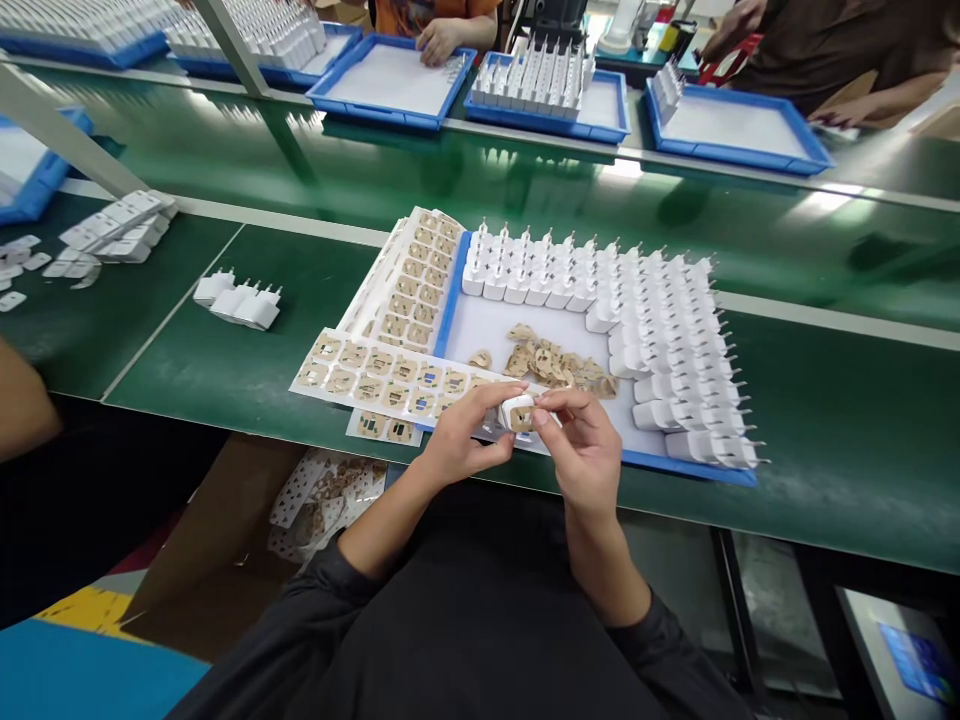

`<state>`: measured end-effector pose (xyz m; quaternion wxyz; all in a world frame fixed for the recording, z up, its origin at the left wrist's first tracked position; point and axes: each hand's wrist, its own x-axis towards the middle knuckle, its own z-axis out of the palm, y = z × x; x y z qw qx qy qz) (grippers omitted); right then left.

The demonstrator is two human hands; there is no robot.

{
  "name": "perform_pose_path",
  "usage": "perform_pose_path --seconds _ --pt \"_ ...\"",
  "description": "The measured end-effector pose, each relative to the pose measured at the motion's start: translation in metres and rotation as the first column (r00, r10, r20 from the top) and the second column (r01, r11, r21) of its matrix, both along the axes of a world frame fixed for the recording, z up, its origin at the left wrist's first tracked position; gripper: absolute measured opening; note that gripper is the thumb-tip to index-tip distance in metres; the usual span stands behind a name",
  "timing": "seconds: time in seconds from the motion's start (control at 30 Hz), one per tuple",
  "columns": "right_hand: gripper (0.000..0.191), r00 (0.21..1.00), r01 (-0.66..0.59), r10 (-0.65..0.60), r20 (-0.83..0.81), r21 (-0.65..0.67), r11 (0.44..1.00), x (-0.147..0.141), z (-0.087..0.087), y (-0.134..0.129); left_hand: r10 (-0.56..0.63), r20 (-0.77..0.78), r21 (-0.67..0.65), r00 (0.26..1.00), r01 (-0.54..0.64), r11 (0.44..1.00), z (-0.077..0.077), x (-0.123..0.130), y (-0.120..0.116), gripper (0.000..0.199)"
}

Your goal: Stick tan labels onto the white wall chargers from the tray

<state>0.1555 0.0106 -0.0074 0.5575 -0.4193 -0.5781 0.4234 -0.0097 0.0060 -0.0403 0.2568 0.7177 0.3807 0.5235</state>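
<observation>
My left hand point(466, 437) grips a white plug adapter point(510, 408) by its side, above the near edge of a blue-rimmed tray point(686, 470). On the adapter's face lies a tan sticker point(522, 418), pinched along its right edge by the thumb and forefinger of my right hand point(589, 450). Under and left of my hands, a sheet of tan stickers point(386, 375) overlaps the tray's near left corner. Loose tan pieces point(559, 362) are heaped inside the tray. Rows of white adapters point(667, 340), pins up, line its far and right sides.
More sticker sheets point(416, 280) lie along the tray's left side. Several adapters point(238, 300) sit farther left on the green bench. Across the belt point(360, 165), co-workers sit behind blue trays point(742, 125). An open cardboard box point(217, 530) stands below the bench, beside another person's arm point(22, 405).
</observation>
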Motion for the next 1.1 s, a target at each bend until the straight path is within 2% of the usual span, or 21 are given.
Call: perform_pose_path --seconds 0.87,1.1 --pt "0.004 0.995 0.034 -0.036 0.095 0.022 0.999 -0.0023 0.0003 0.0012 0.007 -0.024 -0.013 1.0 -0.008 1.0 0.0019 -0.0004 0.0006 0.054" --pt "0.006 0.998 -0.002 0.004 0.058 -0.029 1.0 0.0005 -0.0008 0.0024 -0.016 0.027 -0.031 0.999 0.017 0.999 0.001 -0.0005 0.0001 0.059"
